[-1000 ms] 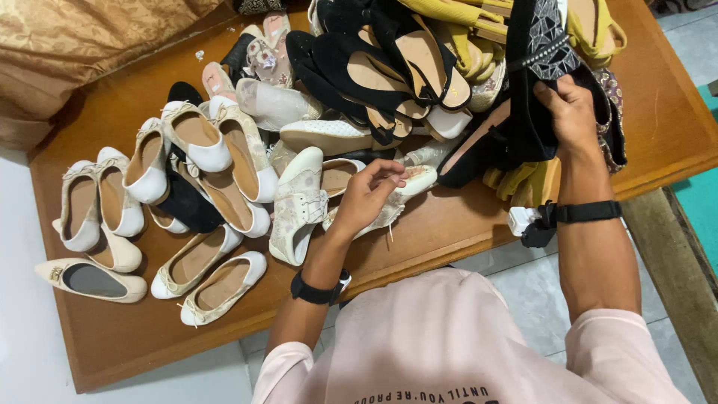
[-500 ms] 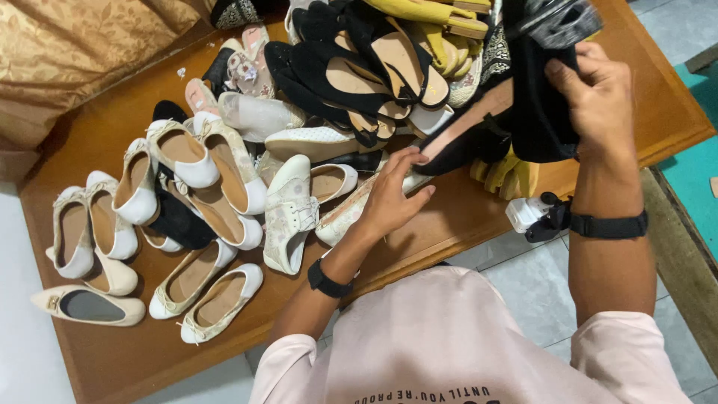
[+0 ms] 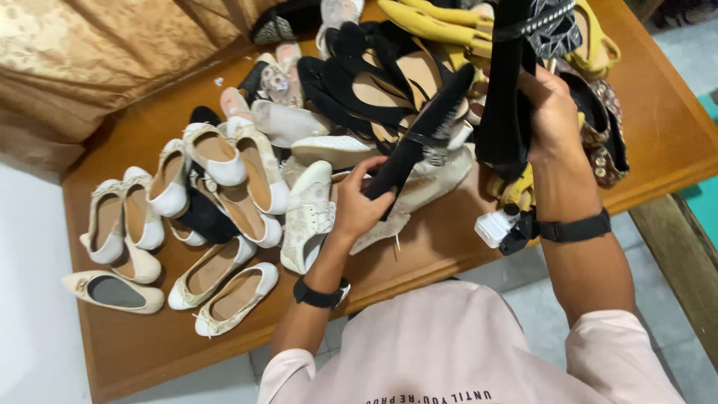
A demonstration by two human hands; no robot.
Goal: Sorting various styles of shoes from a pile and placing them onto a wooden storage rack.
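Left hand (image 3: 359, 206) is curled shut around the lower end of a black strappy shoe (image 3: 419, 146), fingers wrapped over it and thumb up; the shoe slants up and to the right, raised above the shoe pile. Right hand (image 3: 550, 112) is clamped on a bunch of black shoes (image 3: 505, 105) held upright, fingers closed over the bunch, which hangs just over the table's (image 3: 666, 135) near edge. Exactly how many shoes are in that bunch is hard to tell, as they overlap. Both wrists wear black bands. A white flat shoe (image 3: 308, 217) lies on the table just left of the left hand, and more cream and white shoes (image 3: 217, 194) lie further left. Black sandals (image 3: 366, 82) and yellow shoes (image 3: 441, 22) are heaped at the far side.
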